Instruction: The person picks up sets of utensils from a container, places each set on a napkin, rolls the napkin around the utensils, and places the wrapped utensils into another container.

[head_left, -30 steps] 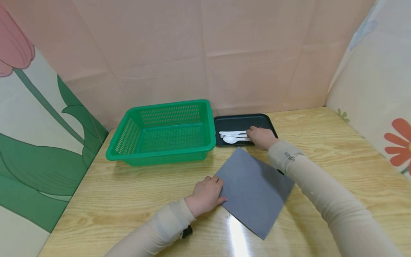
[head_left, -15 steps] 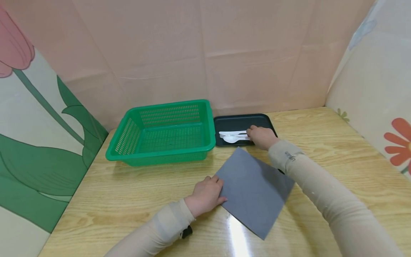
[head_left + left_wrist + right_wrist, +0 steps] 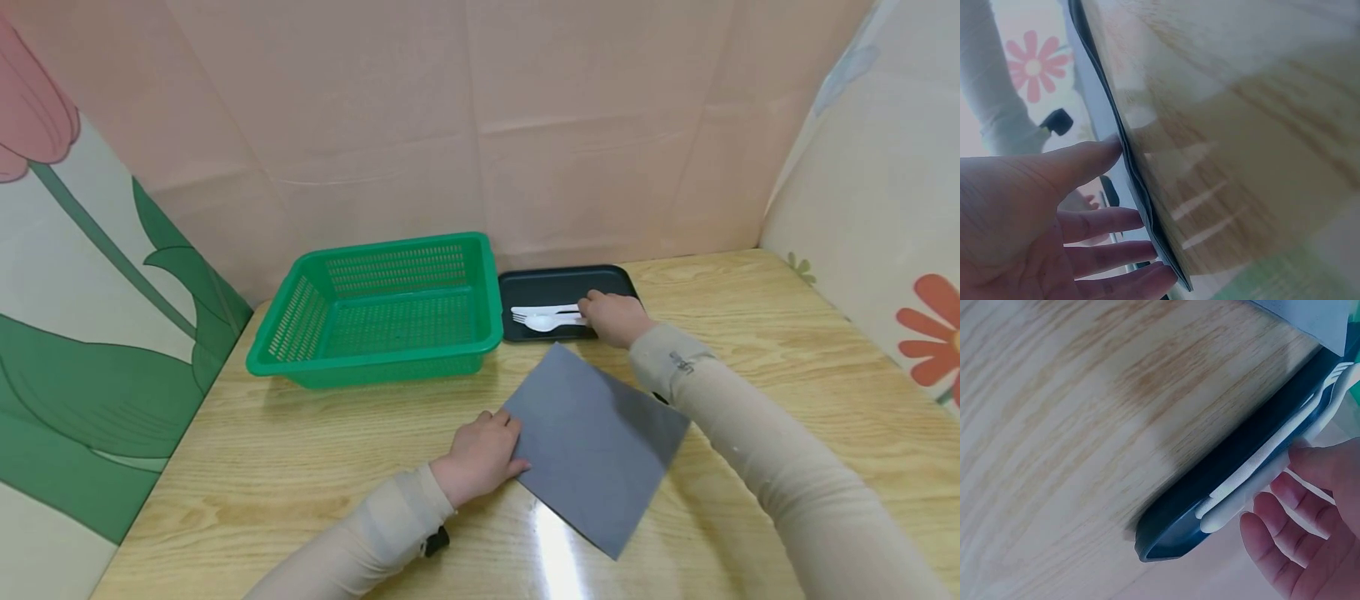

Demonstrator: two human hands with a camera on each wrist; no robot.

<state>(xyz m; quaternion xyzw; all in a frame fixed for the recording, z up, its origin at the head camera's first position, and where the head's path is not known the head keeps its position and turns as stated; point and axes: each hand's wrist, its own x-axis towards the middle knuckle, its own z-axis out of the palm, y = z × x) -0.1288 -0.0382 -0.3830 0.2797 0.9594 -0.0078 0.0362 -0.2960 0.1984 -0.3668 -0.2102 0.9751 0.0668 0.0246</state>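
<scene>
Hidden: handle ends of the white knife [image 3: 542, 309], fork [image 3: 518, 317] and spoon [image 3: 540, 323], behind the right hand [image 3: 615, 320] in head view.
Right grip: half-closed, thumb against the cutlery; cannot tell which piece, or whether pinched.
Left hand [image 3: 478, 454]: fingers extended, resting on grey sheet [image 3: 592, 450] edge.
Cutlery: in black tray [image 3: 555, 287].
Obstruction: right sleeve [image 3: 780, 467] over sheet's far-right edge; both sleeves cut off by frame.
Beside tray: green basket [image 3: 375, 361].

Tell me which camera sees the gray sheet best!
Head view, because the gray sheet shows almost whole there. The left wrist view catches mostly its thin edge, touched by the left hand; the right wrist view, only one corner.
</scene>
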